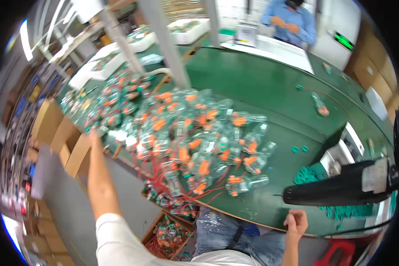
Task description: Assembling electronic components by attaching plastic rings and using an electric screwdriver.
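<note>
Stretched out to the left, my left hand (94,134) reaches the near edge of a heap of small clear, green and orange plastic parts (115,99). Motion blur smears its fingers, so I cannot tell whether it grips anything. My right hand (297,222) hovers at the bench's front edge, below a black machine arm (332,184). Its fingers are curled closed, and no object shows in them. Between my hands lies a large pile of clear plastic housings (204,133) with orange pieces and red wires, some wires hanging over the front edge.
Green rings (303,176) lie beside a white box-shaped device (348,146) on the green bench (235,71). Under the front edge stands a carton (151,226) of similar parts. Grey posts (166,44) rise through the bench. Across it sits a person in blue (292,22).
</note>
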A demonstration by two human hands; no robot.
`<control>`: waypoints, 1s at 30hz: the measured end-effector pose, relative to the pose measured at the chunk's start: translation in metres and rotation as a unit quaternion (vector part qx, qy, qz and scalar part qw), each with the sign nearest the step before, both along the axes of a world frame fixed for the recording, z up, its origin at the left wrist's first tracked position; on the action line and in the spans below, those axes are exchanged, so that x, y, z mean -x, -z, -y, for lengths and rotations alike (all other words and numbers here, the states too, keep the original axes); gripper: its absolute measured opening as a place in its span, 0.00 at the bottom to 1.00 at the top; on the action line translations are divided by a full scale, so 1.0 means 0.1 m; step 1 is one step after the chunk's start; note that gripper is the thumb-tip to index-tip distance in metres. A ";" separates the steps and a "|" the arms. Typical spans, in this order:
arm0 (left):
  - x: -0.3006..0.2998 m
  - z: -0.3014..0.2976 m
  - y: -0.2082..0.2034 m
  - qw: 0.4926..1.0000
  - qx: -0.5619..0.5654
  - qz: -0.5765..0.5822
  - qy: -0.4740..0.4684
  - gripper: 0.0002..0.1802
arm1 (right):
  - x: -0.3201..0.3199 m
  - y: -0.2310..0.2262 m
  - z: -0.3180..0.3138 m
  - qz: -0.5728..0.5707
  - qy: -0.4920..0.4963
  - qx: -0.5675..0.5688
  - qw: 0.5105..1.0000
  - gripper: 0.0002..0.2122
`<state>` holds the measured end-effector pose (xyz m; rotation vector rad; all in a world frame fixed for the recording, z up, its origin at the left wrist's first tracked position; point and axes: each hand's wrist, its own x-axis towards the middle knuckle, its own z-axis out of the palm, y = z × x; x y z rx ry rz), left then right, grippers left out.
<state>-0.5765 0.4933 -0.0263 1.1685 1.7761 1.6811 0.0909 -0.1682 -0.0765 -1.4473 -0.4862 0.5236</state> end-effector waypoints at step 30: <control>-7.79 3.12 -0.41 0.571 -0.095 -0.131 0.805 0.16 | -0.27 -0.10 -0.08 -0.098 -0.094 -0.034 0.990 0.10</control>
